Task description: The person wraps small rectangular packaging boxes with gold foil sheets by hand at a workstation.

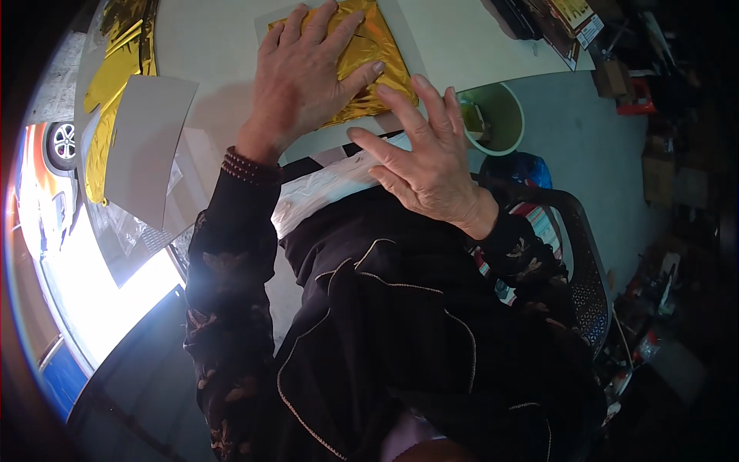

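A sheet of crinkled gold foil (389, 42) lies on the pale tabletop at the top of the view, with a flat squarish shape. My left hand (304, 73) rests on it palm down, fingers spread and thumb out to the right. Part of the foil is hidden beneath that hand. My right hand (435, 158) hovers by the foil's near right corner, fingers apart and slightly bent, with nothing visible in them. One of its fingertips overlaps the foil's edge in this view. White crumpled plastic (315, 192) covers my lap below the table edge.
Left on the table (204, 46) are a grey card sheet (150, 146) and more gold foil (104, 100). A green bin (508, 115) stands on the floor at right, near a dark chair (593, 285). Boxes (612, 77) and clutter line the right side. A vehicle wheel (63, 142) shows outside.
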Demonstrator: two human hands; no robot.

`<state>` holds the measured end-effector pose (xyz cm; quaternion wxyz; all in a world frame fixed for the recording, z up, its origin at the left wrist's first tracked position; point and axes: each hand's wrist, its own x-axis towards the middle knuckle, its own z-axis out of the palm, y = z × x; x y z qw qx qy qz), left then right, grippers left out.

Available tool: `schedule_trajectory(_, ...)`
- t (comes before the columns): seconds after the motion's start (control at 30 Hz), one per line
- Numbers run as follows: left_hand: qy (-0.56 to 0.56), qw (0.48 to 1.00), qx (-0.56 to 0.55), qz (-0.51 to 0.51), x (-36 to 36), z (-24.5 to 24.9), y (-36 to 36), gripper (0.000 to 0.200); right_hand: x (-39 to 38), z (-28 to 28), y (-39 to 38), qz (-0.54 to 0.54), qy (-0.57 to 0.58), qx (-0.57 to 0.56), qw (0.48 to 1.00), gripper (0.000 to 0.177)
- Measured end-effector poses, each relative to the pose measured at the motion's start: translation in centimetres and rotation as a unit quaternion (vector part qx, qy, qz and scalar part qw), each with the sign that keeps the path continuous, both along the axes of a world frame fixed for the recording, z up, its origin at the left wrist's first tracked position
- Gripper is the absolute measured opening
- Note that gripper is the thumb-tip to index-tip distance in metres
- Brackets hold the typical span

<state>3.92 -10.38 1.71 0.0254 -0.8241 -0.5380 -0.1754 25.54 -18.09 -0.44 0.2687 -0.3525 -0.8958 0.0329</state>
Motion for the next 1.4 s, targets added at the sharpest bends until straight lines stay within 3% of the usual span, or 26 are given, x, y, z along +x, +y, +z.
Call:
schedule_trajectory(0.53,0.003,1.0,-0.019,0.006,0.0,0.2,0.1,0.079,0.5,-0.7,0.8,-0.054,-0.022,0.007,0.998,0.052)
schedule_trajectory(0.87,0.009,1.0,-0.025,-0.002,0.0,0.4,0.1,0.099,1.3,-0.3,0.8,-0.077,-0.03,0.02,0.996,0.046)
schedule_trajectory(1.13,0.017,1.0,-0.02,0.005,0.1,0.6,0.1,0.099,1.2,-0.8,-0.2,-0.044,0.039,0.022,0.998,0.048)
schedule_trajectory(1.23,0.011,1.0,-0.008,0.002,0.1,0.3,0.1,0.097,0.6,-0.5,-0.4,-0.03,0.025,0.002,0.999,0.038)
schedule_trajectory(1.4,0.002,1.0,-0.014,0.006,0.1,0.5,0.0,0.096,-0.1,-0.5,0.0,-0.031,0.036,0.017,0.999,0.052)
